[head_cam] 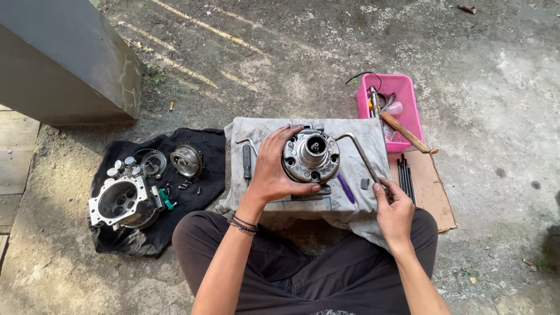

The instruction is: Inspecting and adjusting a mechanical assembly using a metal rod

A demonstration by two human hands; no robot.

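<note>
Left hand (273,169) fingers clasping round metal housing (311,156) rim; right hand (395,211) gripping bent wrench (361,153) end

We see bare forearms with no sleeves. The left wrist wears dark beaded bracelets (243,224). Dark, loose trousers (326,271) cover our crossed legs.
</note>
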